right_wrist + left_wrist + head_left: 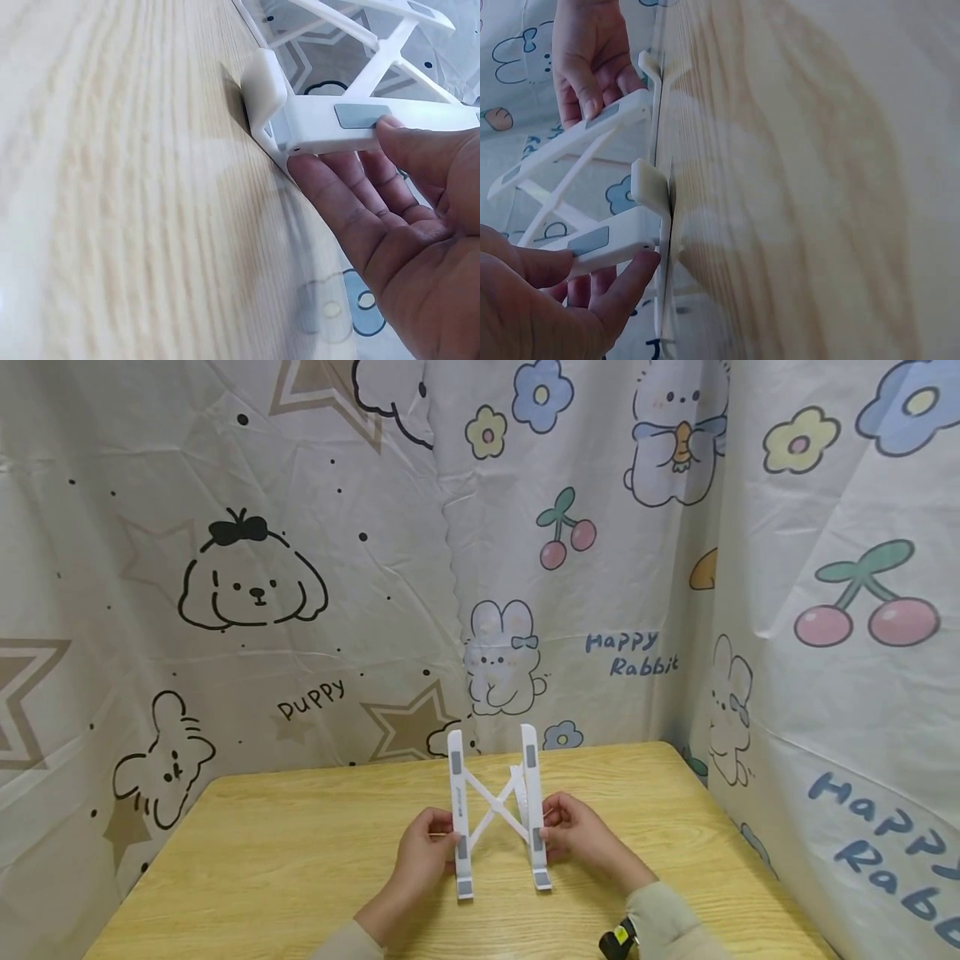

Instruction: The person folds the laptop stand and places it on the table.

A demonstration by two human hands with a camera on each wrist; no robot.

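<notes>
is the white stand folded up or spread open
Spread open. The white stand has its two side rails well apart, with the crossed bars forming a wide X between them.

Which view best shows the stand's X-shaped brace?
Head view: nearly the whole X-shaped brace shows, spanning the white rails. Left wrist shows it slanted, partly behind the near rail; right wrist shows its centre close up, but the top edge crops it.

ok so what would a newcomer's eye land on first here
Likely the white X-braced stand, low centre in the head view, gripped on one side by the left hand and on the other by the right hand. Next would be the pale cartoon-printed curtain rising behind the yellow wooden table.
</notes>
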